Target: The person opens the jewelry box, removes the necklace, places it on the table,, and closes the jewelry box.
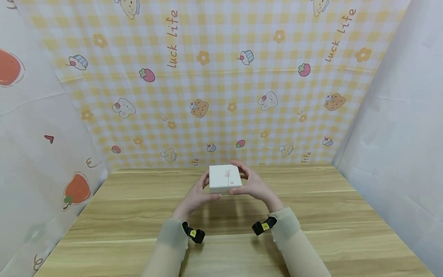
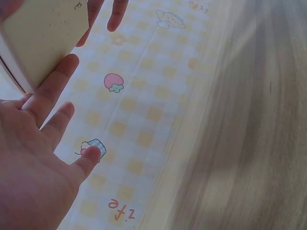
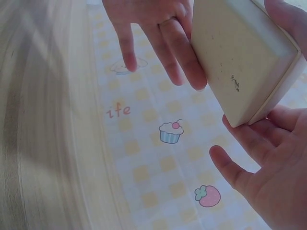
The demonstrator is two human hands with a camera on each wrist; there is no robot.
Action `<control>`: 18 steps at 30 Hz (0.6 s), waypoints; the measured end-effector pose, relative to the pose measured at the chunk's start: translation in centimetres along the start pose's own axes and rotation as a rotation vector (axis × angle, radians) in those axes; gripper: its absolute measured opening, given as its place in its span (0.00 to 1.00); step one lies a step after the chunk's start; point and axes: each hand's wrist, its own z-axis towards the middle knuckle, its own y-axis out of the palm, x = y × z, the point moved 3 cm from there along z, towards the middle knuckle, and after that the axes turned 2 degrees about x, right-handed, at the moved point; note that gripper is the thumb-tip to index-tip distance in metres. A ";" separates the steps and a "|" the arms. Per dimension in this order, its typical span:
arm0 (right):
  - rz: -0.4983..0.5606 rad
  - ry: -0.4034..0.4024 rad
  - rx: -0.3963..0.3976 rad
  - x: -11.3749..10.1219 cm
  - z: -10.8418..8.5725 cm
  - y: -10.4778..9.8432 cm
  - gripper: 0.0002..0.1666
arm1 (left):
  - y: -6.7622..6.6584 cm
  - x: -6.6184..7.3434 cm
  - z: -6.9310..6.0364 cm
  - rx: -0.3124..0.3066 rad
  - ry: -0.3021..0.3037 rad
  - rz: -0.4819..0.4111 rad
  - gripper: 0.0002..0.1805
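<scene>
Both hands hold a small white box (image 1: 221, 177) in the air above the wooden table, its lid with a pink flower print facing the head camera. The left hand (image 1: 197, 195) grips its left side, thumb at the near edge. On the other side the right hand (image 1: 255, 186) grips it, thumb at the near corner and fingers along the far right edge. From below, the left wrist view shows the plain underside of the box (image 2: 45, 40) with a few small marks. In the right wrist view the seam between lid and base of the box (image 3: 252, 67) shows.
The wooden table (image 1: 138, 223) spreads under the hands. Behind it hangs a yellow checked cloth (image 1: 221, 88) with printed cartoons, and pale cloths stand at the left (image 1: 41, 154) and right (image 1: 398, 127). Each wrist wears a black camera on a strap.
</scene>
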 end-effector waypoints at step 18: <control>-0.012 0.005 0.009 0.1 0.0 0.0 0.59 | 0.0 -0.1 -0.2 0.012 -0.025 0.022 0.49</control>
